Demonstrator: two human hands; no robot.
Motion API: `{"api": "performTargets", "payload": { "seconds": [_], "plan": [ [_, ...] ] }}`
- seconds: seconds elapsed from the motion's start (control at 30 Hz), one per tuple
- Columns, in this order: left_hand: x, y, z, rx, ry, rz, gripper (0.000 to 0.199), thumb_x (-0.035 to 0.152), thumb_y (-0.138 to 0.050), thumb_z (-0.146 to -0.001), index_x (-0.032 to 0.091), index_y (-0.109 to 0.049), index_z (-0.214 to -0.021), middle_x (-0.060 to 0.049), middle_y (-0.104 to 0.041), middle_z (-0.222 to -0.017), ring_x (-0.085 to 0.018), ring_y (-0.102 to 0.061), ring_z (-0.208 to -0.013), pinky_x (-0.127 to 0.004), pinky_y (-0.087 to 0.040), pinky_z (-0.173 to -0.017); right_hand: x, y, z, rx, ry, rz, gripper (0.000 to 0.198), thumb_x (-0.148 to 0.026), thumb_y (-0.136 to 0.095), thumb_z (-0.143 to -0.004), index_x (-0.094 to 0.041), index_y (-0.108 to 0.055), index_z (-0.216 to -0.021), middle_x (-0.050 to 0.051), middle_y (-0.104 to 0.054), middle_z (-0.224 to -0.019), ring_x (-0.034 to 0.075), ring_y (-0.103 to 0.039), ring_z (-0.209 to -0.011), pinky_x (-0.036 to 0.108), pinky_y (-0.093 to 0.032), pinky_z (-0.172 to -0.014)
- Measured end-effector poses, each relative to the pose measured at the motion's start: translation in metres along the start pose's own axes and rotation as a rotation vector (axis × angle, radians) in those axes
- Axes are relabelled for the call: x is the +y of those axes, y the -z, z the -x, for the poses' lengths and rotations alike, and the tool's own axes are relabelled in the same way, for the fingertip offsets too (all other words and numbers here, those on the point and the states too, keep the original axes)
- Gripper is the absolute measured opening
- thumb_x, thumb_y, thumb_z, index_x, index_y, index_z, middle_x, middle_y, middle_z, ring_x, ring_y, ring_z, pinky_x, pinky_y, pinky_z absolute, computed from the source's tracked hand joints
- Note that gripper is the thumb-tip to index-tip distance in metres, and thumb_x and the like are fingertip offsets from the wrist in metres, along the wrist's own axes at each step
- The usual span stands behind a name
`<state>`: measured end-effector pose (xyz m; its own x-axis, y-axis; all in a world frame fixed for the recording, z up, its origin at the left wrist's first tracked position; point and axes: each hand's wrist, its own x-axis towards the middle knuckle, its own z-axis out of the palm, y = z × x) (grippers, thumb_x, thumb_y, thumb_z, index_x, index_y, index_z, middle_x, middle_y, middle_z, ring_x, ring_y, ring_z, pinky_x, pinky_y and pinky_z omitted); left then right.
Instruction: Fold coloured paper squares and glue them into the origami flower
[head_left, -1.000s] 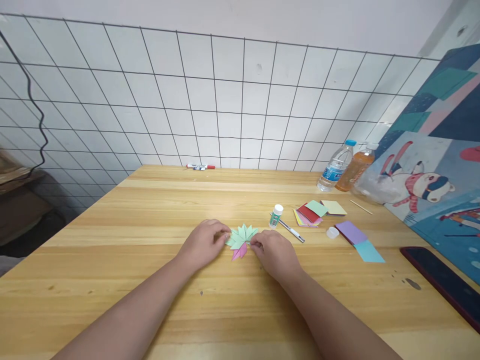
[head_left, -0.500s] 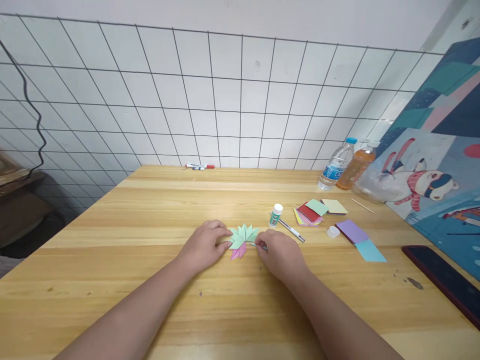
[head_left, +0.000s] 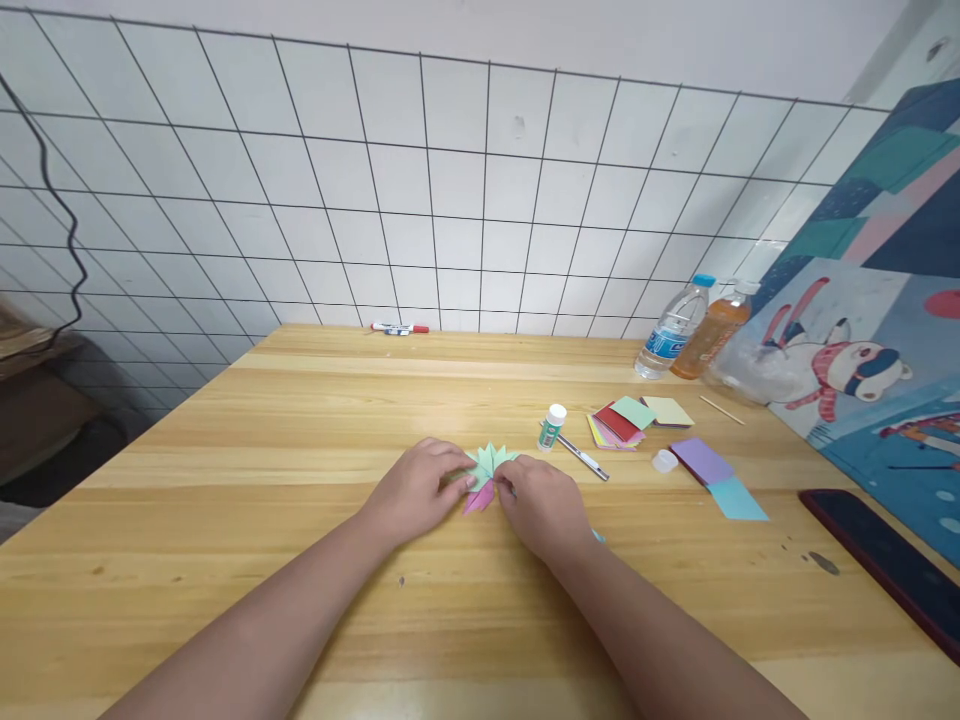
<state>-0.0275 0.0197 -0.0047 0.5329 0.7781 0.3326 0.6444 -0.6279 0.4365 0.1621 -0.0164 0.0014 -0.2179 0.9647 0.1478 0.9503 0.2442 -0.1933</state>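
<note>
A folded paper flower [head_left: 484, 468] lies flat on the table, with pale green pointed petals fanned at the back. A pink folded piece [head_left: 479, 499] projects from its front. My left hand [head_left: 424, 490] grips the flower's left edge between thumb and fingers. From the right, my right hand [head_left: 544, 503] reaches over the flower's middle, its thumb and fingertips pinched together. What lies between those fingertips is hidden. A small blue bit [head_left: 598, 536] shows beside my right wrist; whether it joins what that hand pinches, I cannot tell.
Behind my right hand stand a glue stick [head_left: 552, 428] and a pen [head_left: 585, 457]. Further right are coloured paper squares [head_left: 619, 424], a clear cap [head_left: 664, 460], purple and blue papers [head_left: 705, 463] and a phone [head_left: 885, 565]. Two bottles [head_left: 675, 332] stand at the back; markers [head_left: 400, 329] lie by the wall.
My right hand has moved left, from the flower's right side onto its middle. My left hand has shifted slightly right over the green petals. The blue bit now shows by my right wrist.
</note>
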Motion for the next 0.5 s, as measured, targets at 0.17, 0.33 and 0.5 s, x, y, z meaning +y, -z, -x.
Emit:
{"api": "performTargets", "payload": {
  "seconds": [0.17,0.33,0.5],
  "plan": [
    [0.0053,0.0003,-0.0008,-0.027,-0.024,-0.008,0.023,0.037,-0.060,-0.078,0.026,-0.067,-0.097,-0.003,-0.068,-0.096,-0.022,-0.058,-0.093,-0.036,-0.045,-0.083,-0.0005,-0.0011,-0.0018,-0.010,0.008,0.032,0.019,-0.027,-0.043,-0.090,-0.024,-0.063,-0.088,0.001,-0.064,-0.085,0.016,-0.058,-0.080,0.024,-0.033,-0.060],
    [0.0080,0.0013,-0.0023,-0.055,-0.046,-0.044,0.019,0.037,-0.059,-0.079,0.026,-0.067,-0.093,-0.003,-0.068,-0.096,-0.023,-0.058,-0.093,-0.038,-0.044,-0.084,-0.0009,-0.0008,-0.0028,-0.025,-0.001,0.067,0.018,-0.026,-0.044,-0.090,-0.024,-0.062,-0.088,0.002,-0.063,-0.086,0.016,-0.058,-0.081,0.025,-0.035,-0.060],
    [0.0093,0.0019,-0.0021,-0.057,-0.016,-0.034,0.024,0.037,-0.060,-0.078,0.027,-0.064,-0.099,-0.003,-0.067,-0.097,-0.023,-0.058,-0.093,-0.037,-0.044,-0.082,-0.0016,-0.0015,-0.0025,-0.019,0.008,0.089,0.020,-0.027,-0.042,-0.091,-0.023,-0.061,-0.089,0.003,-0.062,-0.085,0.016,-0.058,-0.080,0.025,-0.035,-0.061]
  ]
}}
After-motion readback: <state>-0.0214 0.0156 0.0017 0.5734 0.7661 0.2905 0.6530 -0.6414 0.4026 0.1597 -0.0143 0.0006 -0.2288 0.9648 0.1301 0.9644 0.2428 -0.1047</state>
